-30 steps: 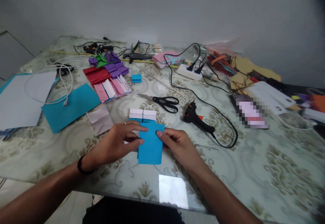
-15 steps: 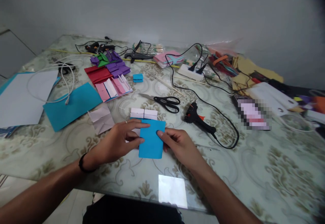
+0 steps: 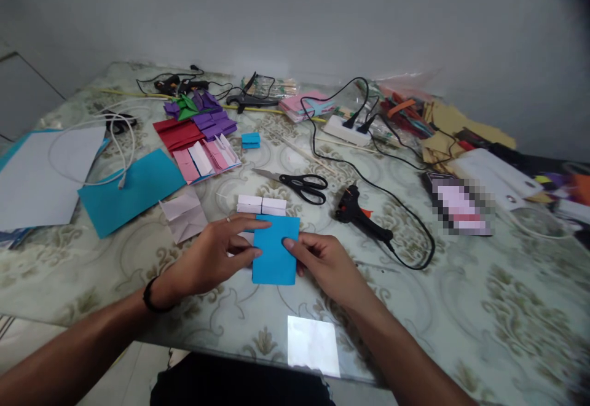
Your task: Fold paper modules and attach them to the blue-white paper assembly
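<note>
A small blue sheet of paper (image 3: pixel 275 258) is held upright-edged between both hands, just above the patterned table. My left hand (image 3: pixel 219 249) has its index finger and thumb on the sheet's left side. On the right edge, my right hand (image 3: pixel 325 261) pinches the paper, thumb in front and fingers behind. Directly beyond it lies a folded white paper piece (image 3: pixel 249 204), with a dark line across its middle; its near part is hidden by the blue sheet. A creased pale paper (image 3: pixel 184 215) rests left of my left hand.
Black-handled scissors (image 3: pixel 304 186) and a black glue gun (image 3: pixel 362 215) with its cord lie beyond my hands. Folded pink and white papers (image 3: pixel 207 159), a larger blue sheet (image 3: pixel 133 194) and a white cable (image 3: pixel 131 148) are at left. A power strip (image 3: pixel 345 130) and phone (image 3: pixel 456 203) are at right.
The blue sheet has turned very slightly and now stands a little straighter. Both hands keep nearly the same place and grip.
</note>
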Demonstrator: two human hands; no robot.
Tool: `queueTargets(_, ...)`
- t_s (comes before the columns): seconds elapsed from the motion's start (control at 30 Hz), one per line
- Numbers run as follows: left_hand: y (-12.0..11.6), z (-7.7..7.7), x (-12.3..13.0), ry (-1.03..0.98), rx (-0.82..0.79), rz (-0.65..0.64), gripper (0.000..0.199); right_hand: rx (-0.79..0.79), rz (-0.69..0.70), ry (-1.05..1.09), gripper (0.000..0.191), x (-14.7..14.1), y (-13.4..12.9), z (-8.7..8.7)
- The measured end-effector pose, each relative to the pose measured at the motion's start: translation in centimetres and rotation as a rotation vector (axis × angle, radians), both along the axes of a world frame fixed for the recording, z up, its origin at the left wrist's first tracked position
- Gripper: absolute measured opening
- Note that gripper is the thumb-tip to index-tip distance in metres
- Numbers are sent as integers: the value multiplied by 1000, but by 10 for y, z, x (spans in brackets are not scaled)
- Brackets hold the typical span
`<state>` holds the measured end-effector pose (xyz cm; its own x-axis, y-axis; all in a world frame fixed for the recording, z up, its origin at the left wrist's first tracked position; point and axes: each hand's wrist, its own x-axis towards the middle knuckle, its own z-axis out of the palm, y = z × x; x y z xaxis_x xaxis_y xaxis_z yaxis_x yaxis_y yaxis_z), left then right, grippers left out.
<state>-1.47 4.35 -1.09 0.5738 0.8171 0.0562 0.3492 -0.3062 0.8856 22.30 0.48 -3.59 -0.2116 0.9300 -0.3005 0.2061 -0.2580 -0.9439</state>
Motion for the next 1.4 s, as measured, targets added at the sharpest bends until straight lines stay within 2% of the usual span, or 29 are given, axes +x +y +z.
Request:
queueTargets(0.33,-2,-4,1,-89,-113,25,50,5,7,0,57,0,1,0)
queueTargets(0.57,0,-7,-2,-84,-45,51,48,13,20,-45,59,-1,-1,2)
queueTargets(0.7,1,-7,-2,-104,-120,73,49,25,40,-48,62,0,-1,4)
queueTargets(0.9,2,-5,-2,-244,-277,104,50,22,78,-77,63,-1,-2,5)
queueTargets(1.1,2,-6,-4,-162,-255,64,69,27,69,-99,65,-3,-5,7)
queueTargets(1.4,4,-5,-6,-159,-242,85,75,54,65,-64,58,-4,-5,5)
